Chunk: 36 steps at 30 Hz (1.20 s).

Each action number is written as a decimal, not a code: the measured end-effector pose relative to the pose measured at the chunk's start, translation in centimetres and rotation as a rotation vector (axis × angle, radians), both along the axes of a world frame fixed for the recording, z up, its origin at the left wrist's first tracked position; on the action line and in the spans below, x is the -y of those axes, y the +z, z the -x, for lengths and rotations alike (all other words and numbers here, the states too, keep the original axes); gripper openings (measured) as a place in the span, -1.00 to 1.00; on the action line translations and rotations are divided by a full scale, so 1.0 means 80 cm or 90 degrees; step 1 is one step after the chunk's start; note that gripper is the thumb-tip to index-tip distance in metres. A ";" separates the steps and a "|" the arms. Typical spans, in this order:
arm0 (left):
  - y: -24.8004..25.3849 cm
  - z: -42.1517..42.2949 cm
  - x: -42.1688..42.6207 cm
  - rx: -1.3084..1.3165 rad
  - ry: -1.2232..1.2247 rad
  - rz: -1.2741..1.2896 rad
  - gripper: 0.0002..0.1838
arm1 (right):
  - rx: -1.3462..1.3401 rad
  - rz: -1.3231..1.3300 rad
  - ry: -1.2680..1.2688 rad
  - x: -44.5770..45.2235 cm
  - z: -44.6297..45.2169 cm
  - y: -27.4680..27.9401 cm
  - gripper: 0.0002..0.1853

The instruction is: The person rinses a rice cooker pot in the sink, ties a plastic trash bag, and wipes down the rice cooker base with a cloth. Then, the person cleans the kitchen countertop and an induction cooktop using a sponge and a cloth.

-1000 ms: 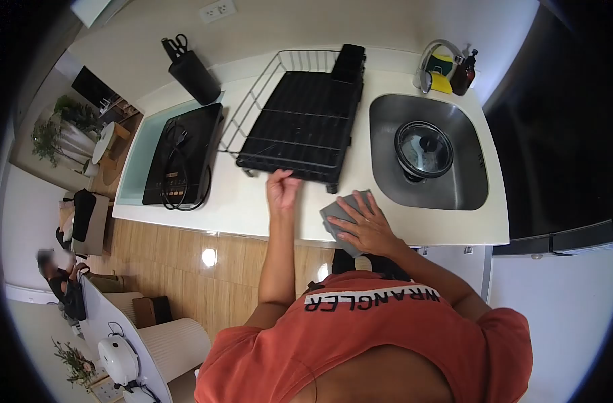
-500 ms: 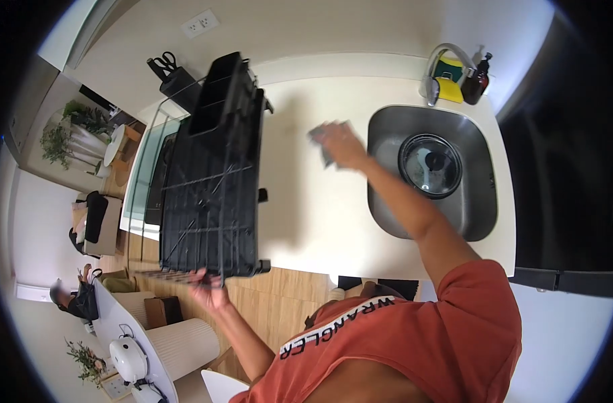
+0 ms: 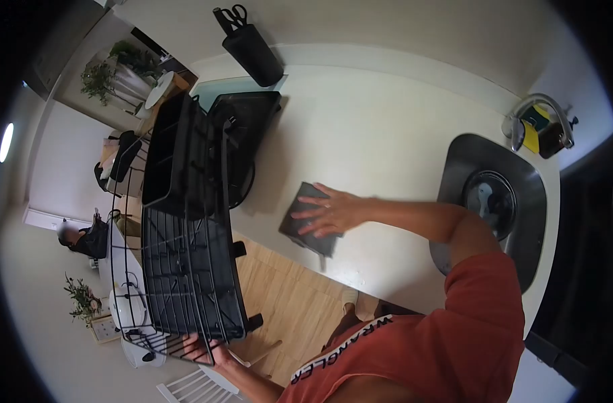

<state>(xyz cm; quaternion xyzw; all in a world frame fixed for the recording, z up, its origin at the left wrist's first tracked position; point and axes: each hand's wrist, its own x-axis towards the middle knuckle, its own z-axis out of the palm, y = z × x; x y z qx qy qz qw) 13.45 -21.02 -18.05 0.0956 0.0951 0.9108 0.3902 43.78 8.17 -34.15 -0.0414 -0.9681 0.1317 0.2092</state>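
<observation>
My left hand (image 3: 204,349) is closed around the lower wire edge of a black dish rack (image 3: 194,269), which is tilted up off the counter on the left. The rack has a wire basket, a black tray and a black utensil holder (image 3: 164,151) at its upper end. My right hand (image 3: 330,211) lies flat, fingers spread, on a dark grey cloth (image 3: 292,225) pressed against the white countertop (image 3: 367,134), near its front edge.
Right of the cloth is a steel sink (image 3: 464,151) with a round glass-topped vessel (image 3: 489,201) in it. Behind it stand a faucet (image 3: 518,127) and yellow sponge (image 3: 529,138). A knife block (image 3: 253,57) stands at the back. Another person (image 3: 85,236) is at far left.
My right hand has moved the cloth left and toward the front edge, and its fingers have spread flat. The rack has shifted toward the front, off the countertop. The view has turned left.
</observation>
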 end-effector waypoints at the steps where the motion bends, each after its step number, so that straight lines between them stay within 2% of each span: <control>1: -0.003 0.002 0.005 -0.022 0.013 0.021 -0.82 | 0.017 -0.087 -0.081 -0.029 0.018 -0.006 -0.53; 2: -0.006 0.004 0.009 -0.049 0.022 0.046 -0.81 | 0.034 -0.173 -0.164 -0.061 0.034 -0.004 -0.52; 3: -0.010 0.005 0.012 -0.079 0.027 0.074 -0.81 | 0.199 -0.156 -0.314 -0.129 0.039 0.031 -0.51; 4: -0.016 0.007 0.017 -0.107 0.027 0.099 -0.81 | 0.147 -0.136 -0.412 -0.181 0.042 0.011 -0.46; 5: -0.022 0.007 0.018 -0.138 0.025 0.126 -0.81 | 0.246 -0.074 -0.527 -0.215 0.035 0.031 -0.50; 7: -0.032 0.009 0.023 -0.205 0.015 0.176 -0.80 | 0.188 0.064 -0.695 -0.284 -0.002 0.019 -0.53; 9: -0.046 0.012 0.022 -0.286 -0.015 0.218 -0.80 | 0.189 0.061 -0.802 -0.294 -0.063 0.017 -0.52; 12: -0.079 0.024 0.012 -0.475 -0.085 0.227 -0.79 | 0.181 0.078 -0.910 -0.254 -0.173 0.005 -0.53; 15: -0.037 -0.077 -0.048 -0.218 -0.219 0.274 -0.77 | 0.150 -0.014 -1.022 -0.205 -0.279 -0.012 -0.52; 18: -0.062 -0.091 -0.087 -0.113 -0.460 0.219 -0.74 | 0.153 0.090 -1.181 -0.144 -0.380 -0.003 -0.51; 19: -0.083 -0.095 -0.094 -0.088 -0.461 0.246 -0.70 | 0.145 0.122 -1.227 -0.126 -0.406 0.003 -0.50; 20: -0.104 -0.099 -0.101 -0.062 -0.462 0.273 -0.65 | 0.164 0.096 -1.256 -0.116 -0.434 -0.001 -0.50; 21: -0.131 -0.101 -0.107 -0.032 -0.390 0.371 -0.56 | 0.185 0.071 -1.284 -0.109 -0.451 -0.003 -0.49; 22: -0.152 -0.095 -0.113 0.064 -0.541 0.245 -0.59 | 0.188 0.071 -1.286 -0.107 -0.459 -0.008 -0.49; 24: -0.161 -0.115 -0.130 0.177 -0.737 0.093 -0.65 | 0.202 0.062 -1.253 -0.097 -0.462 -0.008 -0.49; 26: -0.141 -0.163 -0.138 0.125 -0.665 0.228 -0.69 | 0.220 0.056 -1.255 -0.076 -0.449 -0.003 -0.51; 28: -0.124 -0.206 -0.141 0.000 -0.524 0.403 -0.81 | 0.232 0.046 -1.257 -0.058 -0.438 0.004 -0.52; 29: -0.128 -0.215 -0.145 -0.059 -0.513 0.433 -0.88 | 0.241 0.008 -1.262 -0.050 -0.437 0.006 -0.56; 30: -0.144 -0.212 -0.143 -0.081 -0.557 0.320 -0.89 | 0.252 -0.030 -1.264 -0.041 -0.435 0.008 -0.60; 31: -0.157 -0.211 -0.147 -0.015 -0.593 0.288 -0.85 | 0.252 -0.031 -1.255 -0.033 -0.435 0.009 -0.60; 34: -0.165 -0.221 -0.154 -0.036 -0.574 0.321 -0.83 | 0.216 -0.046 -1.245 -0.014 -0.435 0.017 -0.72; 36: -0.153 -0.233 -0.157 0.084 -0.610 0.256 -0.83 | 0.190 -0.021 -1.231 -0.011 -0.438 0.020 -0.69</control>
